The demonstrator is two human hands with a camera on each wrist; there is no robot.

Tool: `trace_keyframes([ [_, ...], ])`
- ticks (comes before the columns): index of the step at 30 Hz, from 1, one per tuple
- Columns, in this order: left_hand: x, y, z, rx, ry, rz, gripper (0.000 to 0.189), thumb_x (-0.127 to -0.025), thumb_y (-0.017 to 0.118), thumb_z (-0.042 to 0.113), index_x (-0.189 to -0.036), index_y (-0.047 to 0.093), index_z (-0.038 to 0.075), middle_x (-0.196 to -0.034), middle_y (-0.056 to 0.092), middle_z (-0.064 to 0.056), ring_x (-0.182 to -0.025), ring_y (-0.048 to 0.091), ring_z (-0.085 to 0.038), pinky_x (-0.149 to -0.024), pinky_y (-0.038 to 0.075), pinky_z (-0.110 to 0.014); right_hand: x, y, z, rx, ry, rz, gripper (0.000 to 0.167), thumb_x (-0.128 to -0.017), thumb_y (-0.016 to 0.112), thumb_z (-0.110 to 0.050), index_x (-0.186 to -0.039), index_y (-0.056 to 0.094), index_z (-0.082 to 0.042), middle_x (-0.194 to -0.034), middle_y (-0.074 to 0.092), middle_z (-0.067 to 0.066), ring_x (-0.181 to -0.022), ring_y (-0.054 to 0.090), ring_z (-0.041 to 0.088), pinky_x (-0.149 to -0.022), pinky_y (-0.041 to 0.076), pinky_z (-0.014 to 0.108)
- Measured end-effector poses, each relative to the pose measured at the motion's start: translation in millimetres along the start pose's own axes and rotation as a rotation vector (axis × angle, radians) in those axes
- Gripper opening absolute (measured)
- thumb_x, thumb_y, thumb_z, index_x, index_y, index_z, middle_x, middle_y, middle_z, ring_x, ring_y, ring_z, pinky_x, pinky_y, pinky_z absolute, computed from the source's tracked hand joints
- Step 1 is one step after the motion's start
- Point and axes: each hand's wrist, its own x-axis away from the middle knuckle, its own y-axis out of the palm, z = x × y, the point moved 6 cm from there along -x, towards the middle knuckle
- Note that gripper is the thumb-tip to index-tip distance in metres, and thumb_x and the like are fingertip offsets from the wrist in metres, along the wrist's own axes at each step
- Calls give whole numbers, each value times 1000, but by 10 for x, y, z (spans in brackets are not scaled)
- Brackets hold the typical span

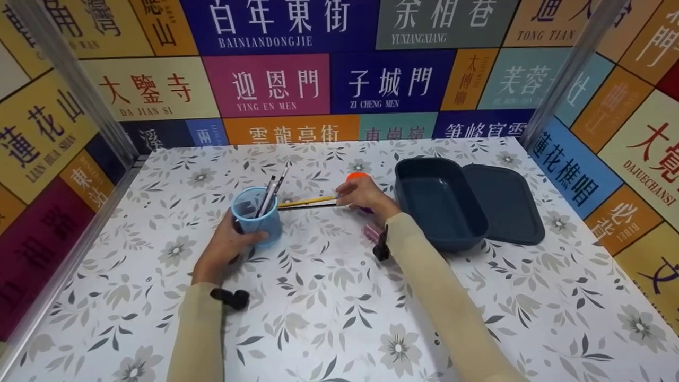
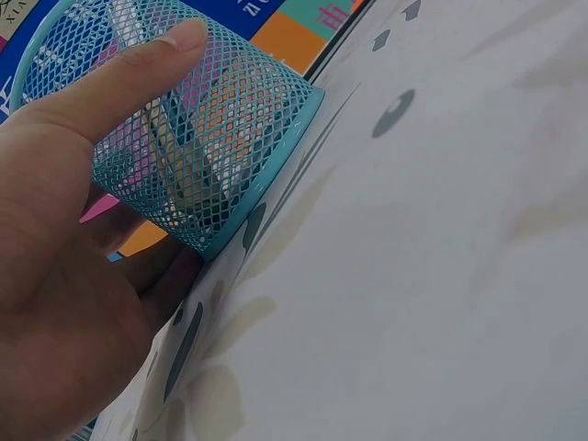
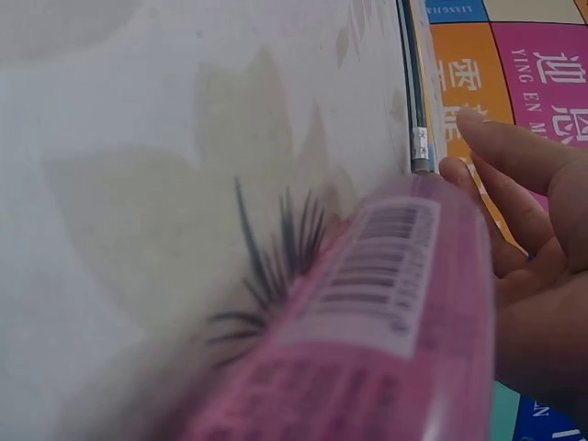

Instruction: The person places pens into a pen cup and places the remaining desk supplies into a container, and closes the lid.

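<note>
My left hand (image 1: 225, 245) grips a light-blue mesh pen cup (image 1: 267, 229), thumb on the near side and fingers behind it. Several pens (image 1: 268, 197) lean inside the cup. In the left wrist view the cup's mesh wall (image 2: 248, 110) shows beside the thumb. On the table, a yellow pencil (image 1: 313, 201) and a dark pencil (image 1: 310, 206) lie between the cup and my right hand (image 1: 366, 194). Its thumb and fingers are spread apart right by the pencil ends in the right wrist view. An orange round object (image 1: 357, 175), partly hidden, is behind this hand.
A pink tube with a barcode label (image 3: 386, 322) lies beneath the right wrist. Right of it stands a dark blue rectangular box (image 1: 440, 212), uncovered, with its matching lid (image 1: 512, 207) flat beside it. Sign-printed panels (image 1: 265, 85) border the flower-patterned table (image 1: 297, 329).
</note>
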Motion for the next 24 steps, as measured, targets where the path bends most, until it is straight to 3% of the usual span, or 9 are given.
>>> trace_keyframes([
  [6, 3, -8, 18, 14, 53, -3, 114, -72, 90, 25, -160, 18, 17, -162, 33, -10, -153, 26, -30, -129, 13, -50, 17, 20, -28, 102, -43, -5, 37, -82, 78, -2, -118, 72, -3, -105, 71, 9, -77, 59, 11, -64, 53, 22],
  [14, 9, 0, 0, 27, 51, -11, 114, -72, 91, 27, -160, 19, 19, -162, 35, -8, -153, 26, -29, -129, 13, -50, 34, 32, -29, 174, -29, 20, 37, -81, 78, 1, -117, 71, -4, -100, 69, 6, -82, 58, 14, -66, 49, 19],
  [24, 6, -6, -4, 21, 8, -5, 117, -70, 92, 30, -160, 17, 20, -163, 32, -7, -154, 24, -29, -129, 11, -50, 35, 37, -38, 179, -40, 19, 32, -81, 75, 7, -111, 74, -4, -83, 65, 1, -74, 56, 11, -60, 47, 18],
])
